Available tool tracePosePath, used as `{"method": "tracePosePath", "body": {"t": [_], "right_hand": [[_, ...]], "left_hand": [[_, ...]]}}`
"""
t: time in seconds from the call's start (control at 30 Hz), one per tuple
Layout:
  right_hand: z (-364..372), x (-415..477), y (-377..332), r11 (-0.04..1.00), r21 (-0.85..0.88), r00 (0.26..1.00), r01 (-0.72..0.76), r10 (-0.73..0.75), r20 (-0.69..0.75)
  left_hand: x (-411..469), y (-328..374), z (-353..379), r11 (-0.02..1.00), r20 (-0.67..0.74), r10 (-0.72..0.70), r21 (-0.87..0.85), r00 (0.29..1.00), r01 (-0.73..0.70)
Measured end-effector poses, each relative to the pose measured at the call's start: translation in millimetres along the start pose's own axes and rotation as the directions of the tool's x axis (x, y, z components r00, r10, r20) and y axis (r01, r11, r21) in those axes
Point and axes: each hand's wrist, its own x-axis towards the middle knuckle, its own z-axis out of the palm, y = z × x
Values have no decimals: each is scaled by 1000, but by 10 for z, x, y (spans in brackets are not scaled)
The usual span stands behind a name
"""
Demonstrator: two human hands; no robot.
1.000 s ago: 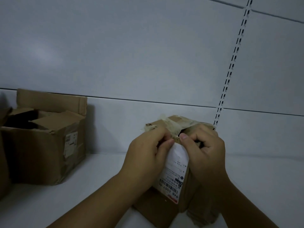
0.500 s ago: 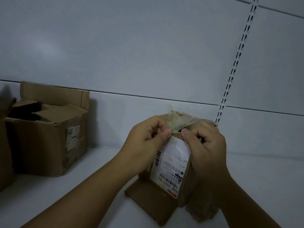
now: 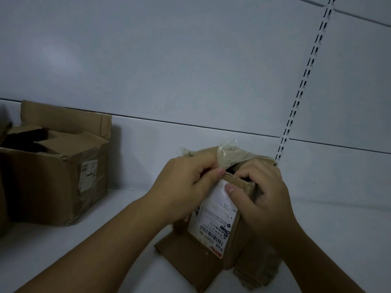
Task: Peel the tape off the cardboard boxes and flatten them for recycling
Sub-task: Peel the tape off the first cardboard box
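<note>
A: What do the fingers show?

B: The left hand (image 3: 186,187) pinches a strip of clear tape (image 3: 229,152) between thumb and forefinger, at the top edge of the small box (image 3: 237,233); the tape stands up crumpled above the box, its far end still stuck to the top. The right hand (image 3: 266,197) is clenched on the box's upper right corner, fingers curled into the opening, thumb pressed on the white label (image 3: 213,218).

A: Where is the small box?

B: At centre, on the white shelf (image 3: 338,229), upright and turned with one corner toward the viewer. A loose bottom flap (image 3: 186,256) lies flat on the shelf in front of it. The label covers the near face and carries a barcode and printed characters.

A: What else stands nearby?

B: A larger box (image 3: 57,176) sits at the left, well apart from the small one, against the back wall (image 3: 190,70). Its top flaps are open and it bears a pale label on its side. Another cardboard edge shows at the far left border, too cut off to identify.

A: What blocks the view?

B: Both hands cover the top of the small box, so the state of its upper flaps is unclear.

A: Edges and free room?

B: The wall rises just behind the small box; a slotted rail (image 3: 304,81) runs up it at the right. Bare shelf lies between the two boxes and to the right of the hands.
</note>
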Motion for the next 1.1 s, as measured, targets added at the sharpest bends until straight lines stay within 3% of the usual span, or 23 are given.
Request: {"method": "tracePosePath", "body": {"t": [0.37,0.7,0.97,1.1], "right_hand": [[29,10,7,998,56,1000,-17,18,-7],[32,19,8,997,69,1000,-22,22,2],[9,32,-10,997,57,999,-45,44,18],[-26,45,-16,998,52,997,-42,39,66]], "left_hand": [[63,12,-65,903,125,-106,-402,986,148],[87,86,-57,736,93,-264,-624,960,262],[-18,136,-115,799,106,-315,-506,943,324],[-164,216,-132,916,-50,-322,-268,945,298]]}}
